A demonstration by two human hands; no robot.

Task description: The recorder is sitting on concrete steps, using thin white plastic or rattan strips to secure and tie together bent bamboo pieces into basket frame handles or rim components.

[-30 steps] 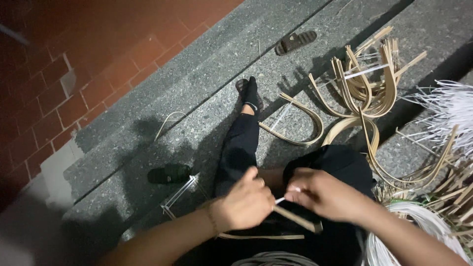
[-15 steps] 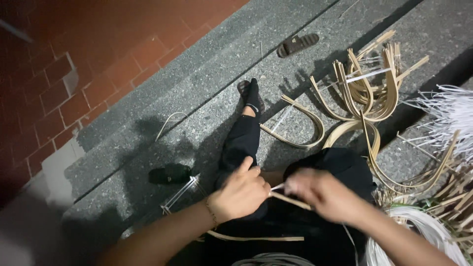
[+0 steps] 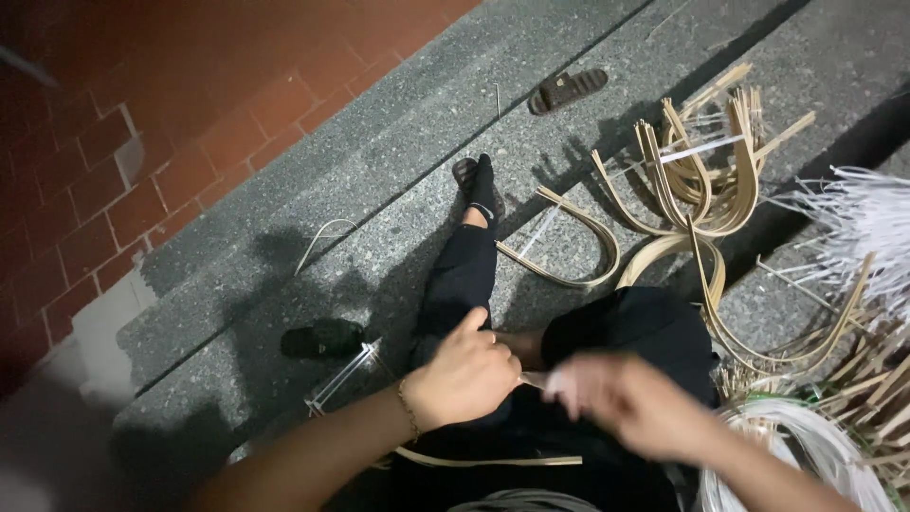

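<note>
My left hand (image 3: 466,374) is closed around the end of a thin pale strip (image 3: 533,379) held over my lap. Just to its right, my right hand (image 3: 633,402) is blurred by motion and pinches the same strip. A curved bamboo strip (image 3: 493,461) lies across my lap below both hands. My outstretched leg in dark trousers (image 3: 460,275) points away over the grey stone pavement.
Several bent bamboo strips (image 3: 697,180) are piled at the upper right, one U-shaped piece (image 3: 578,251) lying nearer. White strands (image 3: 877,223) and a white coil (image 3: 815,446) sit at right. A sandal (image 3: 567,90) lies far off, a dark sandal (image 3: 320,338) at left beside red brick paving (image 3: 114,123).
My right hand has moved quickly left and down toward my left hand and is now blurred. The angled bamboo strip it held is no longer visible between the hands.
</note>
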